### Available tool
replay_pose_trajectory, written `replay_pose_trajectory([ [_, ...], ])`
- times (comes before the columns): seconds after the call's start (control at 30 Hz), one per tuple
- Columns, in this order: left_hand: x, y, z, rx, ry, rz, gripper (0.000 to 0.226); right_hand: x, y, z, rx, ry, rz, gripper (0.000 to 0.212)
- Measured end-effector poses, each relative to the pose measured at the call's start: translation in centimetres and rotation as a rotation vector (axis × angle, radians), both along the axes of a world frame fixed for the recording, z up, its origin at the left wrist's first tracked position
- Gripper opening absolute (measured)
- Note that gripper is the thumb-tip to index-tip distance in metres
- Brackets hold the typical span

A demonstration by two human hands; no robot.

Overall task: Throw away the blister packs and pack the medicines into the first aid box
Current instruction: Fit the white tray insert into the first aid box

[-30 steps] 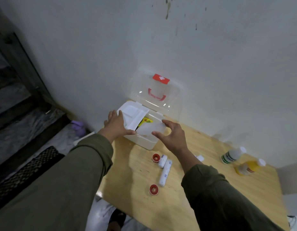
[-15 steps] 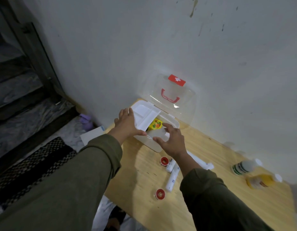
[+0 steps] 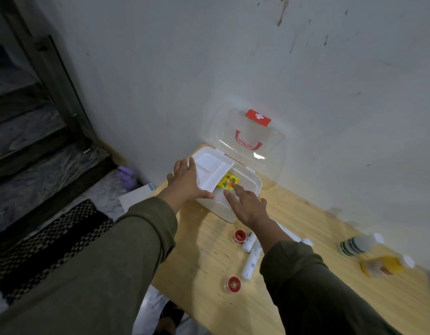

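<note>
A white first aid box (image 3: 253,187) stands open at the table's far left corner, its clear lid (image 3: 245,136) with a red handle leaning on the wall. A white inner tray (image 3: 212,169) lies tilted across the box's left half. A yellow medicine pack (image 3: 228,182) lies inside. My left hand (image 3: 186,181) presses flat on the tray's left edge. My right hand (image 3: 246,205) hovers over the box's front rim, fingers spread, holding nothing. On the table lie white tubes (image 3: 251,258), two red-capped round pieces (image 3: 234,284) and two bottles (image 3: 360,244).
The wooden table (image 3: 330,286) runs along a white wall. A yellow bottle (image 3: 381,265) lies near the right edge. On the floor to the left are a white sheet (image 3: 136,197), a purple object (image 3: 125,177) and a dark mat (image 3: 44,243). Stairs rise at far left.
My right hand has let go of the translucent white piece it held over the box and now hovers flat. The head camera has moved closer and shifted left.
</note>
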State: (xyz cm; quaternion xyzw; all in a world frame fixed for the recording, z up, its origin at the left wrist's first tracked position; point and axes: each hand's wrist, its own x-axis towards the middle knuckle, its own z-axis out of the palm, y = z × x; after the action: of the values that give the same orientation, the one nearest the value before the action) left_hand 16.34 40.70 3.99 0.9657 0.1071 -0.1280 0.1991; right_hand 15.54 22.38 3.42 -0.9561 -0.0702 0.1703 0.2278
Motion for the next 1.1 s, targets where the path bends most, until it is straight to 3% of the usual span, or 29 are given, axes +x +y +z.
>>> replay_pose_trajectory([
  [0.17,-0.1,0.0,0.1,-0.007,0.000,0.001,0.127,0.2,0.4,0.0,0.036,0.022,-0.038,0.054],
  [0.3,-0.1,-0.1,0.2,-0.010,0.005,0.005,0.128,0.2,1.3,0.6,0.105,-0.230,-0.155,0.049],
  [0.43,-0.1,-0.2,0.2,-0.015,0.011,0.010,0.128,-0.1,2.6,1.5,0.549,-0.372,-0.294,0.048],
  [0.5,0.0,-0.2,0.2,-0.016,0.013,0.010,0.128,0.2,3.2,2.3,0.738,-0.282,-0.401,0.042],
  [0.57,0.0,-0.1,0.2,-0.015,0.014,0.011,0.128,1.0,3.5,3.2,0.998,-0.011,-0.632,0.038],
  [0.67,0.0,-0.1,0.2,-0.015,0.015,0.011,0.129,1.8,2.9,3.5,1.172,0.283,-0.833,0.050],
  [0.83,-0.1,0.0,0.2,-0.017,0.021,0.011,0.129,2.6,2.4,2.7,1.204,0.376,-0.949,0.061],
  [1.1,0.0,0.0,0.2,-0.025,0.021,0.006,0.128,3.2,3.6,1.7,1.225,0.408,-1.042,0.060],
])
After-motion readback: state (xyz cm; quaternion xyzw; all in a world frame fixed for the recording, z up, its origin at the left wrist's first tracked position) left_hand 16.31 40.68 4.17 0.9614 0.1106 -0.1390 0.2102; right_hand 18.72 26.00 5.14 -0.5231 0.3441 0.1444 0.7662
